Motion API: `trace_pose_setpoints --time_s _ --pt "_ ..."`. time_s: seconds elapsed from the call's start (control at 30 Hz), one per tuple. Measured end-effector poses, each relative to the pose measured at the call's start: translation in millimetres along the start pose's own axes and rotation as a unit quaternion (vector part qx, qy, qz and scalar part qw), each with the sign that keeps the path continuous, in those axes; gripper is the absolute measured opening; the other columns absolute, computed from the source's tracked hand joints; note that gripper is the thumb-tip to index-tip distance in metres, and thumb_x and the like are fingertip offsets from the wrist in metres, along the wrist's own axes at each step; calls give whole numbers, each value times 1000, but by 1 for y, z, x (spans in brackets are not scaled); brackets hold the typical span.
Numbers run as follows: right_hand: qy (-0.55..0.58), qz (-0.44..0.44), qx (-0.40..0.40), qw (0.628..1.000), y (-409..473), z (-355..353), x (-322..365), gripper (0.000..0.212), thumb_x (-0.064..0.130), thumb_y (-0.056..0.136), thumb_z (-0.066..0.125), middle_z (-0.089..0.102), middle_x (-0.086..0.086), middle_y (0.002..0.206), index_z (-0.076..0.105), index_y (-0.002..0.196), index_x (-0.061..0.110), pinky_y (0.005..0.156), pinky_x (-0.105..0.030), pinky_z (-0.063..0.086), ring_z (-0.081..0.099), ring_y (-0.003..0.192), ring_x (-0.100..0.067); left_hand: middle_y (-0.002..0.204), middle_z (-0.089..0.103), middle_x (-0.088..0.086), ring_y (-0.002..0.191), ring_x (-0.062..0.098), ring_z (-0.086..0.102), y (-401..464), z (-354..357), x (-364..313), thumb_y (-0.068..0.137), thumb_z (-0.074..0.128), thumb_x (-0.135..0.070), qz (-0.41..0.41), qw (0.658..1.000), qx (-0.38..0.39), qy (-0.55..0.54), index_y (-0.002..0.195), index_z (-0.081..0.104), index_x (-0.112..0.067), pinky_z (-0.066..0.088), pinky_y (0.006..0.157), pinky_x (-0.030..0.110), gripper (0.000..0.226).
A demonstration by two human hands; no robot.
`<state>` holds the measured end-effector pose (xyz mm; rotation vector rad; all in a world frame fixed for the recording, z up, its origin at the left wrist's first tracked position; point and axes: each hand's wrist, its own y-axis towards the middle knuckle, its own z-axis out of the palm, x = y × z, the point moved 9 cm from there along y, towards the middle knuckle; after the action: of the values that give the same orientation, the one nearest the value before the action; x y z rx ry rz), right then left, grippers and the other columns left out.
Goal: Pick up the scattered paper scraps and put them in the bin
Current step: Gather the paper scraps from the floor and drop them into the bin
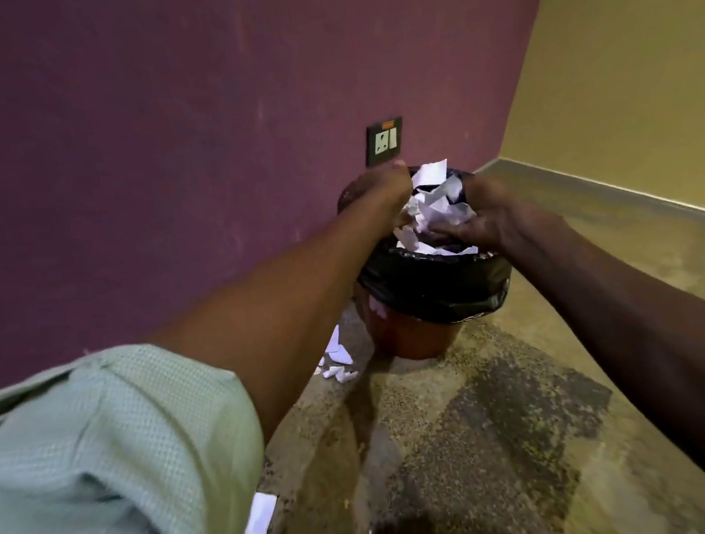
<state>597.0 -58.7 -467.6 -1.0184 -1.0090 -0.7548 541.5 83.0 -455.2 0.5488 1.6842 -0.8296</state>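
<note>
A red-brown bin (417, 336) lined with a black bag (434, 284) stands on the floor against the purple wall. Both my hands are over its mouth, cupped around a bunch of white paper scraps (434, 198). My left hand (382, 190) presses the bunch from the left, and my right hand (488, 215) holds it from the right and below. More white scraps lie inside the bag at the rim. A few scraps (339, 360) lie on the floor to the left of the bin, and a longer strip (257, 525) lies near my left sleeve.
A wall socket (384, 141) sits on the purple wall just above the bin. A yellow wall (626, 89) with a skirting runs along the right, forming a corner behind the bin. The floor is speckled stone with dark patches (486, 426).
</note>
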Motion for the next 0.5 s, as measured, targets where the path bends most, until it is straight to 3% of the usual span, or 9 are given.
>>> trace_pose_setpoints --time_s 0.07,0.17,0.27,0.33,0.43,0.5 --pt "21 11 -6 1000 0 -6 -1 33 8 99 29 63 -17 102 61 102 3 68 -45 61 63 85 -33 139 47 15 116 42 53 -5 12 0 98 42 -49 -24 997 63 -40 139 41 -10 55 85 54 57" --pt "37 -12 -43 998 1 -11 1 42 13 99 27 54 -17 134 56 128 8 94 -56 50 50 122 -40 155 31 13 138 39 34 -9 6 -5 101 34 -52 10 995 83 -55 151 28 -14 37 106 61 62" --pt "23 -36 -49 998 2 -6 5 43 14 96 29 62 -15 126 59 126 9 104 -54 42 57 116 -36 156 29 13 140 35 34 -5 -15 -8 102 34 -50 52 994 84 -47 151 25 -12 38 109 53 63" --pt "2 -45 -41 998 2 4 4 41 16 95 33 66 -11 120 61 125 12 99 -49 48 61 109 -30 156 29 16 138 35 37 -8 -33 -1 101 35 -50 61 993 101 -27 151 24 -10 41 107 48 65" --pt "-9 -67 -30 997 1 28 -1 34 16 97 40 61 -11 113 56 126 9 72 -39 59 60 103 -29 153 32 23 135 37 42 -20 -71 14 101 36 -51 57 989 132 15 153 20 -8 42 106 44 70" --pt "-29 -88 -17 996 -4 45 -7 25 10 99 41 58 -14 101 52 121 4 68 -36 60 62 90 -29 152 32 25 133 38 44 -25 -102 32 100 36 -53 36 989 136 40 153 17 -8 43 105 43 73"
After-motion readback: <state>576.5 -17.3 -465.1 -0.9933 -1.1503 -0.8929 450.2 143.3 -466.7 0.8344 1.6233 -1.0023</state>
